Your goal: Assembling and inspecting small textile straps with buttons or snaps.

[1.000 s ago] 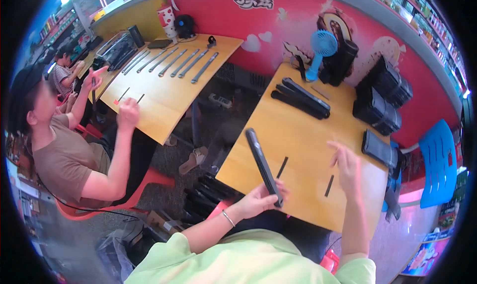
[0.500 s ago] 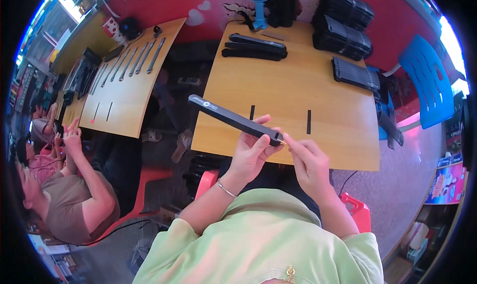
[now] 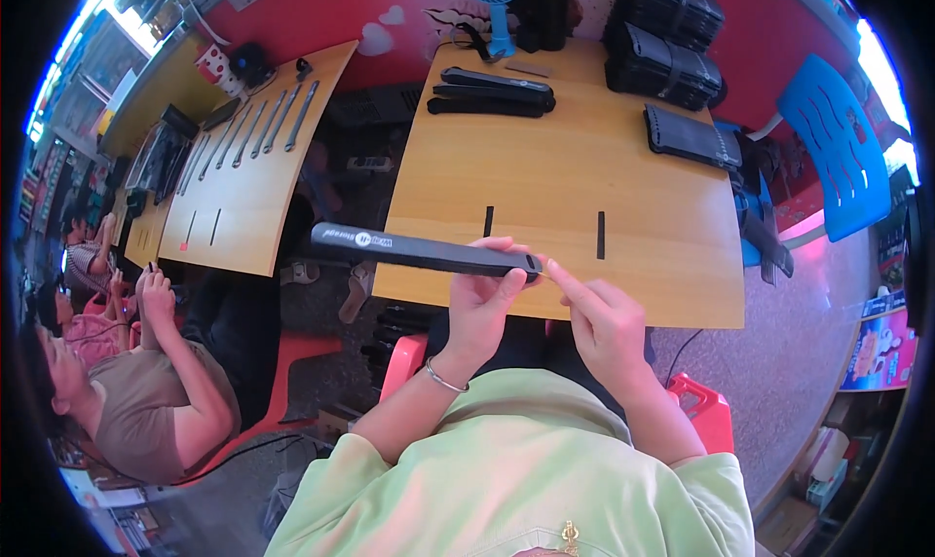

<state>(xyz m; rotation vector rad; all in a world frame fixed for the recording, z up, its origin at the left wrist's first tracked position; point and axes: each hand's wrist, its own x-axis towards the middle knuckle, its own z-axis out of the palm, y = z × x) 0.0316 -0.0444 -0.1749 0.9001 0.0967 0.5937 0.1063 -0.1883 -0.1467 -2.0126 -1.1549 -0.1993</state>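
Observation:
A long black strap with pale printing near its far left end lies nearly level above the near edge of the table. My left hand is closed round its right part, thumb on the near side and fingers behind. A small dark slot shows near the strap's right end. My right hand is at that end, index finger stretched toward the slot and the other fingers curled in. Whatever its fingertips pinch is too small to make out.
On the wooden table lie two black marker strips and several folded black straps. Bundled black straps and a blue fan stand at the back. A blue chair is right; a seated person is left.
The strap's left end has swung down and toward the left, so the strap lies nearer level. A thin yellowish thing seen at my right fingertips is no longer distinct. The neighbouring person's hands have lowered.

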